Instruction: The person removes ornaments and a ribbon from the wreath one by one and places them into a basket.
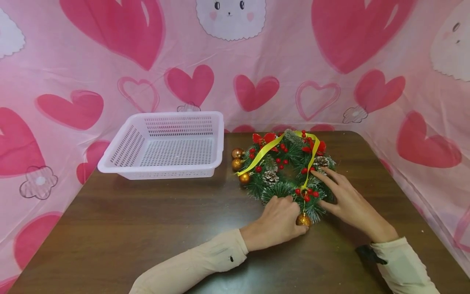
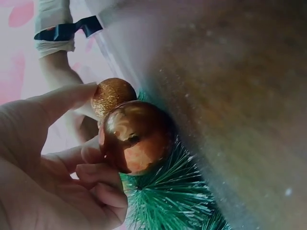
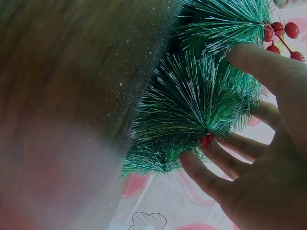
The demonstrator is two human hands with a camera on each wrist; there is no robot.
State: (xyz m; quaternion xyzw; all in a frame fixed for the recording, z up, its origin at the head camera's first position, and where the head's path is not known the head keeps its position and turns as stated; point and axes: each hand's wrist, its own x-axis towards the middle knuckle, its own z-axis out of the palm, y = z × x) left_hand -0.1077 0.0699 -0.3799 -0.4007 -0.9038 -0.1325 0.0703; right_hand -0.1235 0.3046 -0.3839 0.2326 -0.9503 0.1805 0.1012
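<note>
Wreath (image 1: pixel 292 151): down flat on the brown table (image 1: pixel 165 228), right of the white basket (image 1: pixel 165 169) and apart from it, yellow ribbon (image 1: pixel 262 154) looped across the top.
Left hand (image 1: pixel 277 222): in at the near edge, thumb against a glittery bauble (image 2: pixel 114 96), other fingers curled behind a shiny bauble (image 2: pixel 138 139); grasping the pair, judging by the left wrist view.
Right hand (image 1: pixel 350 206): out along the right side, fingers spread and extended, touching the greenery; no clasp here, only contact.
Weight: probably light, mostly needles and trim.
Feel: likely springy and soft in the green needles (image 3: pixel 206 110), stiffer around the ring.
Slip: shiny bauble probably slick, glittery one likely rougher under the thumb.
Fragile spots: baubles, red berries (image 1: pixel 280 161) and pine cones (image 1: pixel 270 177), perhaps easily knocked loose.
Best hold: the ring itself, from two opposite sides, rather than bauble or ribbon.
Writing: none legible; no brand or label in sight, just hearts and cartoon animals on the pink cloth (image 1: pixel 286 98).
</note>
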